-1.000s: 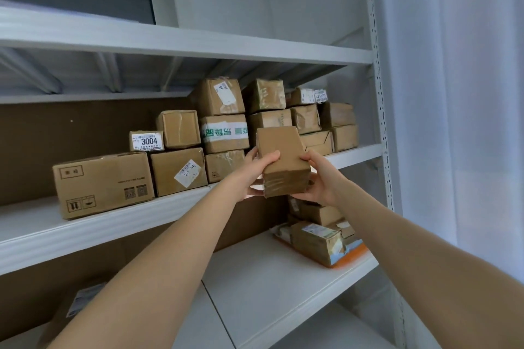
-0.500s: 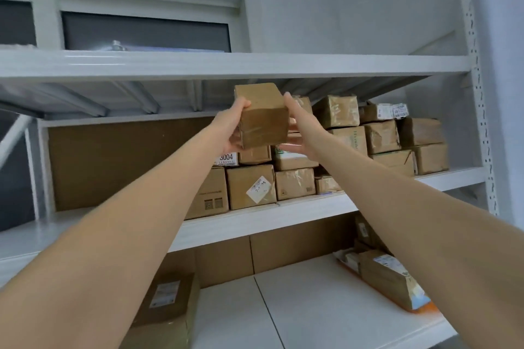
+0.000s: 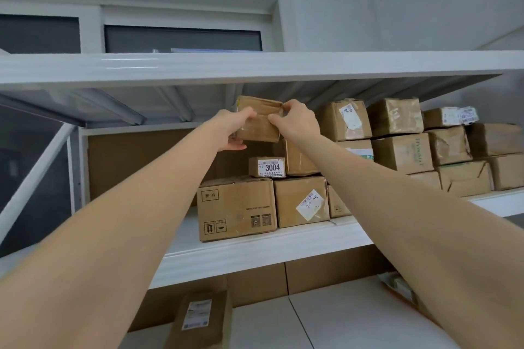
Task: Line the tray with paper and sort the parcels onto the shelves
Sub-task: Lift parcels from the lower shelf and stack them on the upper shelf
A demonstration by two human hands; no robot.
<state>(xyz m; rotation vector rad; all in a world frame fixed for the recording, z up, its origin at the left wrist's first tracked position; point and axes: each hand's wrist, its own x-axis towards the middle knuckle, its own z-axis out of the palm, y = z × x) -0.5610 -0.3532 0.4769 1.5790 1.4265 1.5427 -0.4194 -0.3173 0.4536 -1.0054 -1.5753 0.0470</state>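
We take the small box marked 3004 (image 3: 268, 167) as our landmark. Straight above it, and apart from it, we see the brown parcel (image 3: 259, 122), held in the air close under the top shelf (image 3: 255, 65). The left hand (image 3: 235, 129) grips the left side of the parcel, with fingers curled over the front face and under the bottom edge. The right hand (image 3: 296, 122) pinches its upper right corner with the fingertips. We cannot tell if the parcel touches the taped box (image 3: 299, 159) that stands just right of the landmark.

Directly under the 3004 box is a large carton (image 3: 236, 208), which stands on the middle shelf (image 3: 255, 252). Below and to the right of the landmark is a box with a tilted white label (image 3: 302, 201). Farther right of the landmark, more stacked parcels (image 3: 402, 150) stand in layers. Well below the landmark, on the lower shelf (image 3: 340, 317), lies one more labelled parcel (image 3: 201, 317).
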